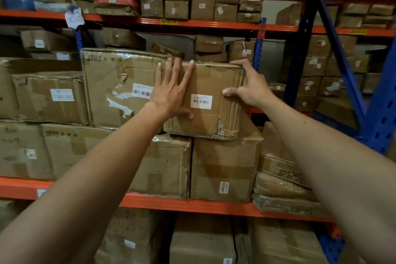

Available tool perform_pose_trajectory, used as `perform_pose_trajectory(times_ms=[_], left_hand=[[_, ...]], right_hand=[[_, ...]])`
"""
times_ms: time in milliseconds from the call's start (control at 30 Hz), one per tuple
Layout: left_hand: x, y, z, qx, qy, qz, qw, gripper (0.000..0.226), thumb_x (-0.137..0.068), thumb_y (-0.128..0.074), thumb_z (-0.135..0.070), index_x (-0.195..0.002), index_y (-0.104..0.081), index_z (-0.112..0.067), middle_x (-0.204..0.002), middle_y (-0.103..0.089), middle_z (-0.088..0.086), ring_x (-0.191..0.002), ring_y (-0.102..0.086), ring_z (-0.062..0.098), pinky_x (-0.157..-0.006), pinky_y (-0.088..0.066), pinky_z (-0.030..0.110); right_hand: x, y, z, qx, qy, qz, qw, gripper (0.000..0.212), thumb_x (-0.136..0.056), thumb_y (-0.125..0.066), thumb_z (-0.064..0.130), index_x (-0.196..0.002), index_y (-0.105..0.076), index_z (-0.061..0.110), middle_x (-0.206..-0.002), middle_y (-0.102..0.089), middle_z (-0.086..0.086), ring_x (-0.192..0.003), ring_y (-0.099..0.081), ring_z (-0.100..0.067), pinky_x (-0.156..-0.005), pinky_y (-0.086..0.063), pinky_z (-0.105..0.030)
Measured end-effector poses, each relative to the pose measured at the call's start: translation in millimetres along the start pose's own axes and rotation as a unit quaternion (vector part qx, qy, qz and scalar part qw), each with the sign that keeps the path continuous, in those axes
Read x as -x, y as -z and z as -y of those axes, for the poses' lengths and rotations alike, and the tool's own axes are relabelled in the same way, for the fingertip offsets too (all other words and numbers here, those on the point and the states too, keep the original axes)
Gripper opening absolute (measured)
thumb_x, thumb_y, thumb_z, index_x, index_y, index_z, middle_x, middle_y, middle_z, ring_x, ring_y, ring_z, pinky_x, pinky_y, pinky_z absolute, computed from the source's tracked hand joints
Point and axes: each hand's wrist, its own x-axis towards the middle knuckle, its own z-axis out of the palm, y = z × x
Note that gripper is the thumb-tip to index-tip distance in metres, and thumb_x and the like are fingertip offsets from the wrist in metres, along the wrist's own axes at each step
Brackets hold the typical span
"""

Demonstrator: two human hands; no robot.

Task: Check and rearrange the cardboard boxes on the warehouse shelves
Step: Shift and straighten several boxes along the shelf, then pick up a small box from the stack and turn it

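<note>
While the small box sits atop two lower boxes on the middle shelf, touching the big box at its left: left hand spread flat on its front; right hand clasping its upper right corner, thumb on the face. Advice: push squarely, both hands level, keeping the barcode label outward. Obstructions: big box left, blue upright behind right, slumped boxes lower right.

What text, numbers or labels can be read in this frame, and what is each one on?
"00-03-03": yellow tag on the orange shelf beam.
"J585", handwritten: big box, top left corner.
"J585", handwritten: lower box.
Barcode label on the small box under both hands: too small to read.
</note>
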Motion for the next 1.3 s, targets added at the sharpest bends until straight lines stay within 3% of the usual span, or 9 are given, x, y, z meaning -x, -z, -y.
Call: perform_pose_trajectory(times_ms=[200, 367, 533, 667, 800, 900, 1067, 1300], left_hand=[[-24, -18, 1, 0.016, 0.015, 0.026, 0.999, 0.157, -0.057, -0.079, -0.079, -0.156, 0.031, -0.026, -0.167, 0.022, 0.018, -0.153, 0.023, 0.040, -0.116, 0.004, 0.076], [-26, -22, 3, 0.032, 0.013, 0.031, 0.999, 0.157, -0.057, -0.081, -0.077, -0.156, 0.030, -0.028, -0.167, 0.024, 0.017, -0.153, 0.025, 0.038, -0.115, 0.005, 0.076], [-21, -12, -2, 0.018, 0.013, 0.067, 0.998, 0.158, -0.060, -0.083, -0.073, -0.155, 0.033, -0.024, -0.165, 0.028, 0.018, -0.151, 0.027, 0.040, -0.115, 0.000, 0.077], [-17, 9, -2, 0.017, 0.011, 0.130, 0.991, 0.156, -0.065, -0.086, -0.063, -0.153, 0.036, -0.026, -0.163, 0.034, 0.016, -0.150, 0.030, 0.039, -0.117, -0.002, 0.075], [-2, 27, 0, -0.007, 0.006, 0.183, 0.983, 0.145, -0.073, -0.079, -0.066, -0.154, 0.034, -0.027, -0.160, 0.041, 0.016, -0.150, 0.030, 0.038, -0.118, 0.003, 0.072], [21, 31, -9, 0.003, -0.012, 0.208, 0.978, 0.140, -0.077, -0.074, -0.068, -0.156, 0.032, -0.022, -0.159, 0.040, 0.019, -0.151, 0.028, 0.038, -0.121, 0.003, 0.067], [44, 37, -49, 0.026, -0.104, 0.183, 0.977, 0.132, -0.081, -0.067, -0.072, -0.157, 0.028, -0.020, -0.159, 0.038, 0.023, -0.152, 0.026, 0.040, -0.123, 0.001, 0.063], [47, 51, -145, 0.109, -0.185, 0.148, 0.965, 0.128, -0.084, -0.067, -0.069, -0.158, 0.026, -0.020, -0.162, 0.034, 0.021, -0.154, 0.021, 0.038, -0.127, 0.000, 0.053]], right_hand=[[-27, -10, -20, -0.005, -0.001, 0.001, 1.000, 0.079, -0.074, -0.093, 0.027, -0.136, -0.046, 0.041, -0.134, -0.059, -0.002, -0.123, -0.056, -0.022, -0.096, -0.049, -0.034], [-31, -13, -24, -0.005, -0.020, 0.010, 1.000, 0.084, -0.069, -0.095, 0.037, -0.132, -0.042, 0.054, -0.137, -0.056, -0.006, -0.128, -0.054, -0.031, -0.108, -0.048, -0.053], [-27, -12, -21, 0.006, -0.044, 0.030, 0.999, 0.088, -0.075, -0.092, 0.038, -0.140, -0.035, 0.054, -0.140, -0.054, -0.011, -0.130, -0.052, -0.037, -0.108, -0.048, -0.053], [-13, -12, -6, 0.042, -0.070, 0.040, 0.996, 0.097, -0.088, -0.082, 0.031, -0.157, -0.017, 0.050, -0.150, -0.047, -0.017, -0.137, -0.047, -0.040, -0.110, -0.042, -0.051], [18, 0, 3, 0.093, -0.074, 0.080, 0.990, 0.108, -0.092, -0.077, 0.040, -0.157, 0.006, 0.057, -0.166, -0.032, -0.012, -0.148, -0.037, -0.041, -0.118, -0.034, -0.058], [44, 17, -2, 0.128, -0.087, 0.102, 0.983, 0.102, -0.094, -0.073, 0.048, -0.159, 0.005, 0.054, -0.170, -0.025, -0.007, -0.153, -0.029, -0.037, -0.119, -0.031, -0.056], [87, 70, -20, 0.195, -0.175, 0.112, 0.959, 0.096, -0.094, -0.065, 0.061, -0.162, 0.002, 0.048, -0.172, -0.019, -0.009, -0.157, -0.018, -0.034, -0.120, -0.031, -0.053], [147, 176, -48, 0.228, -0.254, 0.060, 0.938, 0.094, -0.094, -0.066, 0.060, -0.166, -0.013, 0.031, -0.162, -0.041, -0.009, -0.144, -0.044, -0.033, -0.115, -0.040, -0.045]])
